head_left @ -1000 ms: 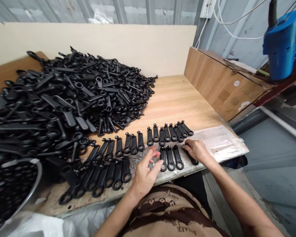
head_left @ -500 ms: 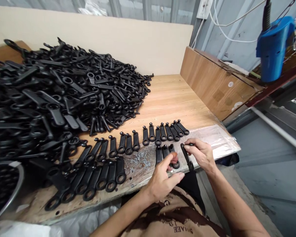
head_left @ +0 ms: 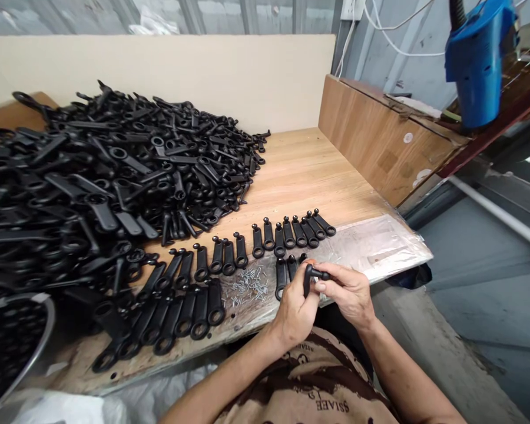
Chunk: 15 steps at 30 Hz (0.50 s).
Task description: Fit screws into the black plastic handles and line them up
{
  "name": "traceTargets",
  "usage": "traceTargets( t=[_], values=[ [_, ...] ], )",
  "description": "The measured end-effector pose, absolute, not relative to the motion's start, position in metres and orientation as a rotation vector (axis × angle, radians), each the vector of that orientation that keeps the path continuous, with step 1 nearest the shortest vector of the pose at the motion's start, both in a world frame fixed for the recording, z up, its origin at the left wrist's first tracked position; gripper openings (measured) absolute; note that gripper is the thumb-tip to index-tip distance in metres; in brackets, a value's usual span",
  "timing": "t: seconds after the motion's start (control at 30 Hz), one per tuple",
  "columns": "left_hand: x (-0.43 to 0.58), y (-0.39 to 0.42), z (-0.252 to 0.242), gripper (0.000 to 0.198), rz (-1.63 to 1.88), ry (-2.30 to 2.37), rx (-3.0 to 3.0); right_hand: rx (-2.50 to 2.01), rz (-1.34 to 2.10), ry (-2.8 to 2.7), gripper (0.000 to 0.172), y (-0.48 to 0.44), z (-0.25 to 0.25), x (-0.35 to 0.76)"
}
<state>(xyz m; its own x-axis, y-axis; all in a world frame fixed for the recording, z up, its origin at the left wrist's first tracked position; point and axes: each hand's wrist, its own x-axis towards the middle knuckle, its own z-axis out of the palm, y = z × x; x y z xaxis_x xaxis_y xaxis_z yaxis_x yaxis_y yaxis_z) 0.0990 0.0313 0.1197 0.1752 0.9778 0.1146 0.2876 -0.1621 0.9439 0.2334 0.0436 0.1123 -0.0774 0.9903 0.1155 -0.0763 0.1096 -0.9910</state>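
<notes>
my left hand [head_left: 295,312] and right hand [head_left: 345,295] both closed on a black lever handle [head_left: 310,278] over the wooden table [head_left: 300,176]; more lie in tidy rows [head_left: 228,259], small screws [head_left: 247,287] between, seemingly kept within easy reach

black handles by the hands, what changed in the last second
The right hand has lifted a black ring-ended handle off the table and brought it across to the left hand, so both hands now hold it up above the short row. The heap of handles and the small nails stayed as they were.
</notes>
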Motion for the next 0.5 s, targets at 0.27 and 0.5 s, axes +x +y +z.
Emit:
traceTargets(
  t=[0.27,0.5],
  values=[
    [0.1,0.03,0.116,0.041,0.875,1.398,1.779,-0.785,1.551,-1.023,0.022,0.038,0.105,0.238],
    [0.099,0.03,0.113,0.046,0.72,1.52,1.956,-0.868,1.32,-1.03,0.014,0.033,0.096,0.221]
  ],
)
